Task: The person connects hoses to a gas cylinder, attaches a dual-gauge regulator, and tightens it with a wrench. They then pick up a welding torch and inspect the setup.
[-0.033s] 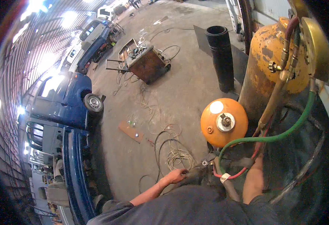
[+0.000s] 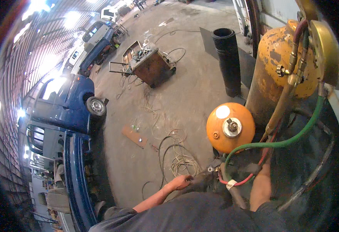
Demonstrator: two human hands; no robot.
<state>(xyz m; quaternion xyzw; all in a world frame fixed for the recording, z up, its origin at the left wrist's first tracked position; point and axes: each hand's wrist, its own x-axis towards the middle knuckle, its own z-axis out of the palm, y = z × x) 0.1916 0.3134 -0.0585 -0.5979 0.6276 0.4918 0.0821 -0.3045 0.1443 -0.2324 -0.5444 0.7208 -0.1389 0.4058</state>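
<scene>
Along the left edge of the concrete floor (image 2: 127, 185) stands a blue vehicle body (image 2: 57, 112), its wheel (image 2: 96, 106) facing the open middle. Toward the far edge sits a rusty metal box (image 2: 152, 66) with a frame handle, and nearer lies a flat brown board (image 2: 134, 136). Next comes the left hand (image 2: 180, 182), palm down, fingers curled close together, just beside a coil of pale cable (image 2: 185, 165); whether it grips anything I cannot tell. A black roll (image 2: 227, 62) stands upright toward the floor's right edge, with an orange cylinder (image 2: 230, 135) nearer the person. A green hose (image 2: 277, 143) and red hose (image 2: 248, 178) cross the right forearm (image 2: 261, 187); the right hand is hidden there, its grip unclear. Farthest right rises a larger, paint-worn cylinder (image 2: 272, 58).
</scene>
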